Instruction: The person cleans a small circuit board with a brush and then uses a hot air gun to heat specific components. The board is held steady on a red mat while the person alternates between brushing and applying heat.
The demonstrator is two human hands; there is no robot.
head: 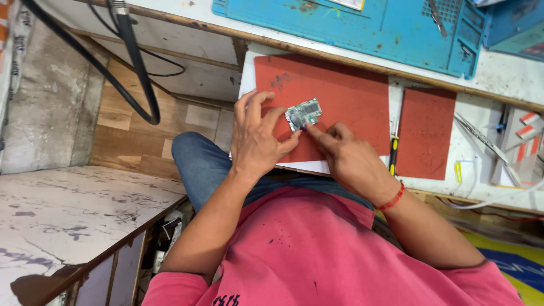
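Head view, looking down over a pink shirt (317, 255) and a blue-jeaned knee (198, 164). Small circuit board (304, 113) flat on a red mat (340, 96), just past both hands and between them – long axis roughly left to right, tilted slightly up toward the right. Left hand (258, 139) spread fairly wide, fingers (276, 119) touching the board's left edge, thumb pointing toward its near edge; pressing rather than closed around anything. Right hand (351, 156) narrowed to a pinch, fingertips (313, 129) meeting at the board's near right corner (whether a small tool sits in that pinch cannot be told). Both hands about equally near, left on the edge, right at the corner. Red thread band (392, 199) on the right wrist.

Further out – second red mat (425, 133) to the right, a yellow-handled tool (393, 153) in the gap between the mats, a blue mat (362, 25) across the top, black cable (133, 62) hanging at left, marbled shelf (68, 215) below it.
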